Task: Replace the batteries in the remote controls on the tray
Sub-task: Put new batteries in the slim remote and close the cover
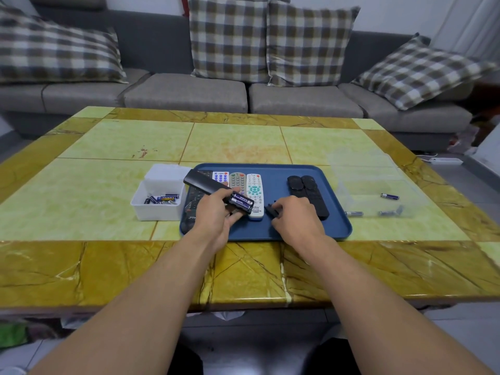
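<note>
My left hand (216, 215) grips a black remote (208, 188) back side up over the blue tray (335, 226). Its open compartment shows two blue batteries (241, 201). My right hand (295, 216) pinches the black battery cover (272, 209) just above the tray floor. On the tray lie three light-coloured remotes (254, 190) side by side, two black remotes (307, 190) to the right, and another dark remote (193, 201) partly hidden under my left hand.
A white box (158, 200) with several blue batteries stands left of the tray. Right of the tray, a clear plastic container (378, 185) holds a few loose batteries (389, 196). A grey sofa with checked cushions is behind the green-and-yellow table.
</note>
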Tool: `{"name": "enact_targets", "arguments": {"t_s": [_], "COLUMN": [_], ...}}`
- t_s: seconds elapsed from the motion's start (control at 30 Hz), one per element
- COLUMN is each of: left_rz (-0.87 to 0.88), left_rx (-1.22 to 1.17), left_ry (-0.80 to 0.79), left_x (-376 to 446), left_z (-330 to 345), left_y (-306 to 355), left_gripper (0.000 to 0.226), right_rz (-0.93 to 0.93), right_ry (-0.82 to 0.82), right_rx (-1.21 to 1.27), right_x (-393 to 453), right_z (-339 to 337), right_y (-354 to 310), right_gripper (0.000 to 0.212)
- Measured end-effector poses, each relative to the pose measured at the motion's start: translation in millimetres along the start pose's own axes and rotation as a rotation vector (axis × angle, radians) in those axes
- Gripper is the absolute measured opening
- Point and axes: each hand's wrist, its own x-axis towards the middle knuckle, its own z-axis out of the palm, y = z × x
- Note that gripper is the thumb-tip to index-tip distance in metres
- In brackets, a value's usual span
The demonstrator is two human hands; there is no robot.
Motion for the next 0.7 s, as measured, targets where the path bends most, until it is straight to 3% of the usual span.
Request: {"name": "enact_targets", "arguments": {"t_s": [0.13, 0.3, 0.37, 0.5, 0.7], "left_rz": [0.005, 0.014, 0.015, 0.019, 0.012], "left_rx": [0.005, 0.005, 0.009, 0.010, -0.026], "left_ry": [0.029, 0.034, 0.037, 0.024, 0.016], "left_x": [1.4, 0.4, 0.8, 1.7, 2.7], "left_z": [-0.7, 3.0, 3.0, 2.6, 3.3], "left_y": [0.3, -1.6, -2.7, -3.0, -1.8], "left_gripper": [0.029, 0.020, 0.016, 0.015, 0.017], "right_rz": [-0.037, 0.015, 0.044, 0.059, 0.058], "right_ry": [-0.073, -0.064, -0.099, -0.071, -0.091], "right_rx": [-0.072, -0.153, -0.149, -0.112, -0.120], "right_x": [-2.1, -4.9, -4.0, -2.1, -4.1], "right_z": [-3.7, -5.5, -3.1, -3.0, -4.7], "right_y": [-0.6, -0.9, 0.5, 5.1, 6.8], "right_gripper": [0.033, 0.059, 0.050, 0.014, 0.019]}}
